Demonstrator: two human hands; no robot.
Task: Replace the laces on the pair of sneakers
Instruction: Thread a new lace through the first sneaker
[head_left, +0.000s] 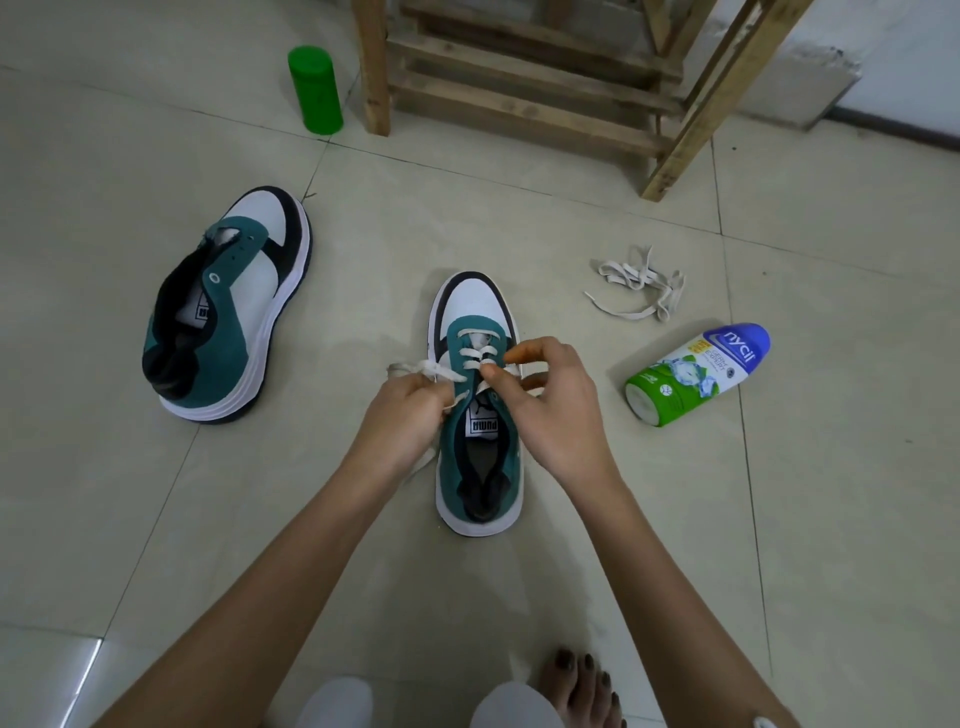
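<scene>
The teal-and-white sneaker (477, 310) stands on the tiled floor (779, 519) between both hands, its tongue label reading PUMA. The left hand (402, 415) curls round the white lace (415, 369) at the shoe's left side, while the right hand (550, 410) pinches the lace at the eyelets. The unlaced second sneaker (228, 322) lies well to the left; to the right are a loose lace (639, 283) and a toppled bottle (696, 374) marked "nycil".

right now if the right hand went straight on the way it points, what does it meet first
The lace on the near sneaker: the right hand points left and away, and its fingers apparently pinch it.
</scene>
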